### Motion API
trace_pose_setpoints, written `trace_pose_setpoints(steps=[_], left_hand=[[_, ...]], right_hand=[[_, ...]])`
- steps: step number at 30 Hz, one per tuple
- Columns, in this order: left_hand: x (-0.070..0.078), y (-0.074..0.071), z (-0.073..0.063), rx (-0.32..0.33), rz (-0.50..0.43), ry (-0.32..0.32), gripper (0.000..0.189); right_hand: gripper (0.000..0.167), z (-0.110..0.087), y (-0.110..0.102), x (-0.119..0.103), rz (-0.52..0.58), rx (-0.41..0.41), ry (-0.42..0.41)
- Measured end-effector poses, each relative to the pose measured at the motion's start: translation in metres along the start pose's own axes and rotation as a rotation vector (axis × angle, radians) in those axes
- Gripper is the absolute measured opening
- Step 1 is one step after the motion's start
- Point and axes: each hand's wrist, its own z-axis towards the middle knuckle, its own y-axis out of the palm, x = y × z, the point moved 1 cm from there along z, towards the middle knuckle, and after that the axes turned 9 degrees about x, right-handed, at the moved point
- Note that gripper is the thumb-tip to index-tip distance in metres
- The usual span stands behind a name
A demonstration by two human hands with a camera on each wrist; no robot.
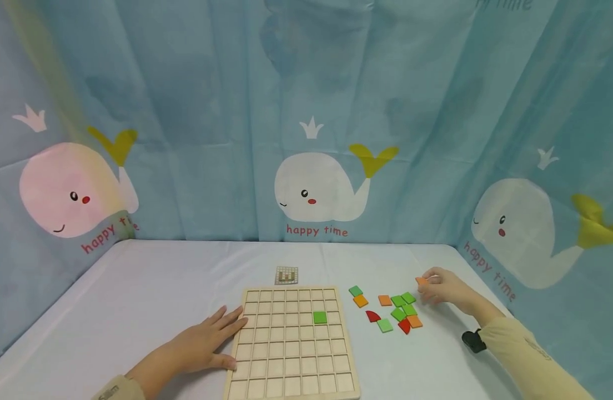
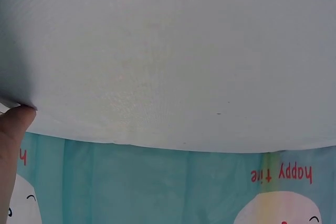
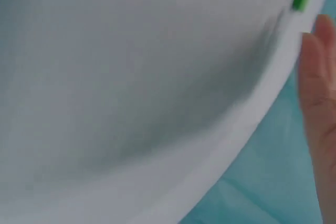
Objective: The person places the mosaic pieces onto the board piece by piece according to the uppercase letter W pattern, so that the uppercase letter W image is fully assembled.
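Note:
A wooden grid board (image 1: pixel 291 349) lies flat on the white table, with one green square tile (image 1: pixel 320 317) in a cell toward its upper right. My left hand (image 1: pixel 199 345) rests along the board's left edge, fingers spread and straight. To the right, my right hand (image 1: pixel 447 290) pinches an orange tile (image 1: pixel 421 281) between thumb and fingers. Just left of that hand lie loose tiles: several green ones (image 1: pixel 408 310), a few orange ones (image 1: pixel 385 300) and two red quarter-round ones (image 1: pixel 372 316). In the right wrist view the fingers (image 3: pixel 315 82) are blurred and the orange tile is hidden.
A small card with a grid pattern (image 1: pixel 286 275) lies behind the board. White cloth covers the table (image 1: pixel 151 289), and a blue curtain printed with whales (image 1: pixel 316 189) hangs around its back and sides. A black band (image 1: pixel 473 341) is on my right wrist.

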Motion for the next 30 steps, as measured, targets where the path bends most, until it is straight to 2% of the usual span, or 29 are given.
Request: trace_pose_setpoints(steps=[5, 8, 11, 15, 24, 30], left_hand=[[0.000, 0.000, 0.000, 0.001, 0.002, 0.003, 0.088], [0.000, 0.001, 0.000, -0.005, -0.003, 0.003, 0.088], [-0.001, 0.001, 0.000, -0.006, -0.001, 0.003, 0.088], [-0.002, 0.001, 0.000, 0.002, 0.000, 0.002, 0.088], [-0.002, 0.001, -0.001, 0.003, -0.003, -0.002, 0.088], [-0.001, 0.000, 0.000, -0.001, -0.004, 0.001, 0.088]], right_hand=[[0.047, -0.007, 0.007, -0.008, 0.232, 0.045, 0.036], [0.053, -0.013, 0.010, -0.014, 0.331, 0.025, 0.050], [0.056, -0.017, 0.014, -0.021, 0.384, -0.013, 0.051], [0.059, -0.020, 0.020, -0.030, 0.426, -0.031, 0.045], [0.058, -0.024, 0.045, -0.049, 0.416, 0.046, 0.054], [0.056, -0.030, 0.054, -0.060, 0.441, 0.024, 0.022]])
